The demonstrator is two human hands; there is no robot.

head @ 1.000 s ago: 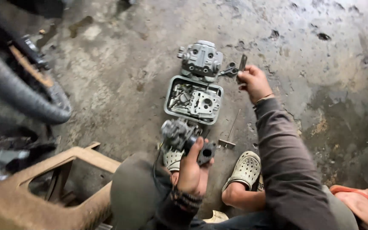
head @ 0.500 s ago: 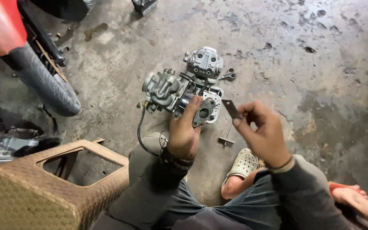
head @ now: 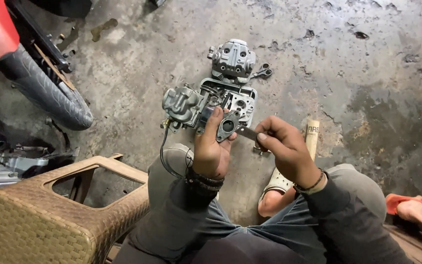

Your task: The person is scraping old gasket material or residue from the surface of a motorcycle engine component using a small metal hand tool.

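While the person is crouching over the stained concrete floor (head: pixel 367 98), the left hand (head: pixel 211 149) is holding up a grey metal carburetor (head: pixel 184 105), a lumpy cast body with a dark flange (head: pixel 228 126) and round bore at its right end and a thin black cable (head: pixel 164 156) looping down from its underside. That hand is rising from a dark sleeve with beaded bands at the wrist, its fingers curling up and clamping around the carburetor's right end, so the main body is jutting out to the left of the grasp, above the knee. Just beyond it on the floor, a grey cylinder head (head: pixel 233 100) is lying open side up, with a ribbed cover (head: pixel 231 59) resting behind it. Further right, the right hand (head: pixel 282 146) is reaching in from a dark sleeve, fingers and thumb pinching a small flat metal tool (head: pixel 246 132), whose tip is pointing left and meeting the flange. Beneath that hand a pale sandal (head: pixel 277 182) is showing, and a cardboard tube (head: pixel 311 137) is lying beside it.
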